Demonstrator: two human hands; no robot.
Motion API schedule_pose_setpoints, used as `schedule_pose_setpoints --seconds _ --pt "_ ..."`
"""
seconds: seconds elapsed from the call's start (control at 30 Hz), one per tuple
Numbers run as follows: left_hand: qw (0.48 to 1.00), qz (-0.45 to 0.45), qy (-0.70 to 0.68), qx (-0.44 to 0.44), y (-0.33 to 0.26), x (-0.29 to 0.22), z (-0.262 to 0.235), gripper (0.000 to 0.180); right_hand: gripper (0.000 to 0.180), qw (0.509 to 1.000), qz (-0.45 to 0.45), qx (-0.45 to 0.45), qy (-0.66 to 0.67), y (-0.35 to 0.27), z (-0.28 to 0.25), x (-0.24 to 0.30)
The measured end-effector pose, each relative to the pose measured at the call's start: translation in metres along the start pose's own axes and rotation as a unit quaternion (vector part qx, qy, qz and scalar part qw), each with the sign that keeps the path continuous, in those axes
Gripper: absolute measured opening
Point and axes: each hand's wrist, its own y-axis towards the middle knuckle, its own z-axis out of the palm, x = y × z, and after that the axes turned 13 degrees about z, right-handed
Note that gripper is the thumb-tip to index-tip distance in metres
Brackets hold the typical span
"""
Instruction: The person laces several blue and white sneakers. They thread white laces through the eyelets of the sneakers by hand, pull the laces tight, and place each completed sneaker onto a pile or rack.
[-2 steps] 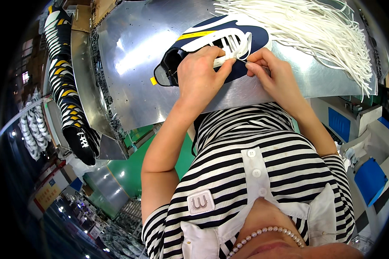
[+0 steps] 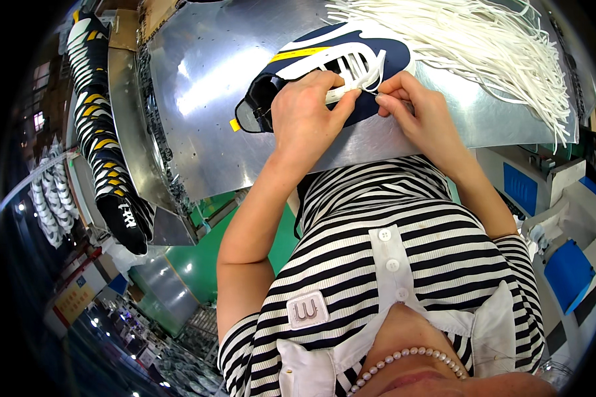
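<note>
A navy shoe upper with white and yellow stripes lies flat on the shiny metal table. My left hand presses on the upper and pinches a white lace at its eyelets. My right hand holds the lace's end between thumb and fingers, right beside the left hand's thumb. The lace loops up over the eyelet row between both hands.
A thick bundle of several white laces fans over the table's far right. A long row of black, white and yellow shoe uppers hangs along the left. Blue and white machine parts stand at my right, green floor below.
Both hands have barely shifted; the lace loop between them sits a little higher over the eyelets.
</note>
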Motion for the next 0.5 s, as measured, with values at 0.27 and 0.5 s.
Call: schedule_pose_setpoints --seconds 0.27,0.5 --pt "0.995 0.088 -0.052 -0.023 -0.013 -0.008 0.007 0.019 0.018 0.999 -0.014 -0.048 0.015 0.007 0.028 -0.005" --pt "0.987 0.145 0.06 -0.029 -0.03 -0.007 -0.01 0.014 0.018 0.99 0.031 0.016 -0.133 -0.022 -0.032 0.005"
